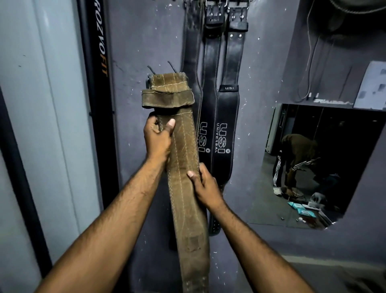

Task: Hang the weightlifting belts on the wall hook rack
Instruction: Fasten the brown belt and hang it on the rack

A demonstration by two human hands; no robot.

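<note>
A worn brown leather belt [186, 159] stands nearly upright in front of me, its buckle end up with two metal prongs sticking out. My left hand [157, 137] grips it just under the keeper loop. My right hand [205, 185] holds its right edge lower down. Behind it three black belts [226, 117] hang by their buckles from the wall hook rack [216, 2] at the top edge; only the rack's metal rings show. The brown belt's top is well below the rack.
The purple-grey wall [146, 41] carries a mirror [313, 163] at the right, reflecting a bent-over person and clutter on the floor. A black upright with orange lettering [98, 62] and a pale panel [41, 104] stand at the left.
</note>
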